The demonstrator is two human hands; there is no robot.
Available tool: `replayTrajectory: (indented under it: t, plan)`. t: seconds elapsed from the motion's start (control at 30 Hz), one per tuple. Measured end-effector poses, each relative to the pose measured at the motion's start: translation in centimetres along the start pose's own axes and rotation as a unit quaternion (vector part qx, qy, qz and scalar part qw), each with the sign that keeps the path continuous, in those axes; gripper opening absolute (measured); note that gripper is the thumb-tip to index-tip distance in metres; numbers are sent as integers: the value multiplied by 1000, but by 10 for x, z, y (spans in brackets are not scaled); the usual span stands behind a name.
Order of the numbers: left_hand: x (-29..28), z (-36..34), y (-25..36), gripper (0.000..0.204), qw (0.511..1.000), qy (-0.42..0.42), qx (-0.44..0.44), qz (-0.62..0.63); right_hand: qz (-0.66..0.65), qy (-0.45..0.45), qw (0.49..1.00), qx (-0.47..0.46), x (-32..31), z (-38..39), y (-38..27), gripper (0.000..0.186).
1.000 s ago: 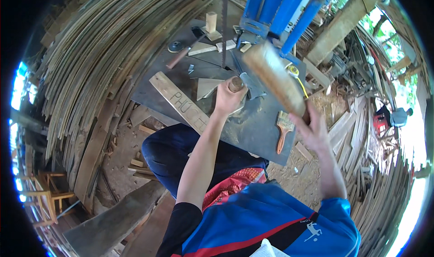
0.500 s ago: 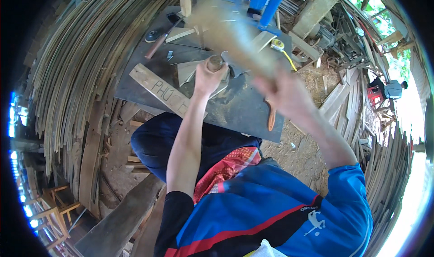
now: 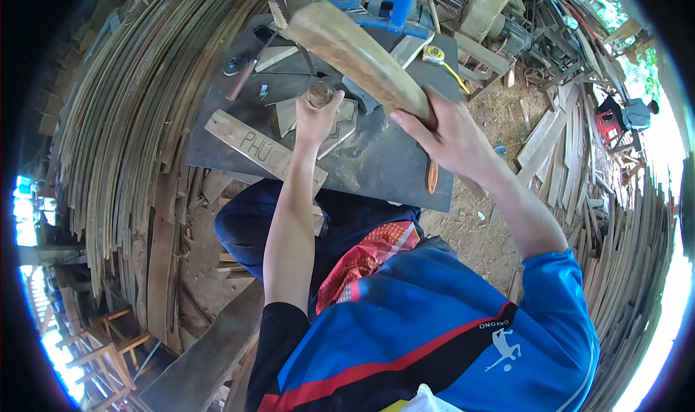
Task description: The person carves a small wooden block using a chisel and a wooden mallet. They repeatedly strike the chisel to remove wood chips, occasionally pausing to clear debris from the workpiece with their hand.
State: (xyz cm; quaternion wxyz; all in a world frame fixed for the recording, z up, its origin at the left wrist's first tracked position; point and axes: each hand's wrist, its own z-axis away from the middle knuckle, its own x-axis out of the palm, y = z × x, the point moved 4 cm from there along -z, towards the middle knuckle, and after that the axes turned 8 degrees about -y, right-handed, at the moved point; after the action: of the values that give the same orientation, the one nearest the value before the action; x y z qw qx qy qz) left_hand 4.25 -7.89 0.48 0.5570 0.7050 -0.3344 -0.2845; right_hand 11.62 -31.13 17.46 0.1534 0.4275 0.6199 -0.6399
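My left hand point(image 3: 313, 124) is wrapped round an upright chisel point(image 3: 321, 94). Only the round end of its wooden handle shows; the blade is hidden. Below that hand lies a pale board point(image 3: 346, 124) with dark carved lines, partly covered by the fist. My right hand point(image 3: 452, 133) grips the narrow end of a thick wooden mallet point(image 3: 355, 50), shaped like a club. Its broad end points up and left, above the table and apart from the chisel. Nearer me, a long plank point(image 3: 250, 140) with carved letters slants across the table's edge.
On the dark tabletop point(image 3: 391, 173) lie an orange-handled brush point(image 3: 432, 175), a yellow tape measure point(image 3: 434, 54) and a wooden-handled tool point(image 3: 239, 84). Blue metal posts point(image 3: 402, 5) stand behind it. Stacked planks point(image 3: 108, 122) line the left. A person point(image 3: 637, 114) sits far right.
The mallet, smeared by motion before, now shows sharply with its broad end raised to the left. My left hand has shifted slightly left with the chisel, uncovering more of the carved board.
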Motion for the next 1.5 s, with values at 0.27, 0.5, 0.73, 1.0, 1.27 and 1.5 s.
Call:
replayTrajectory:
  t: [0.27,0.5,0.73,1.0,1.27,1.5]
  plan:
    - [7,6,-2,24,998,44,15,53,-110,-104,961,230,60,40,106,56]
    - [-41,3,-10,26,964,120,34,236,-136,-156,927,312,106,55,151,65]
    - [-114,15,-39,27,887,263,8,379,-137,-205,903,353,122,56,168,67]
    - [-138,32,-46,27,817,402,-3,414,-127,-220,900,355,131,58,176,66]
    - [-117,23,-11,28,905,283,12,316,-162,-206,905,336,138,63,189,62]
    - [-54,6,7,26,962,253,5,100,-147,-200,914,320,146,65,197,62]
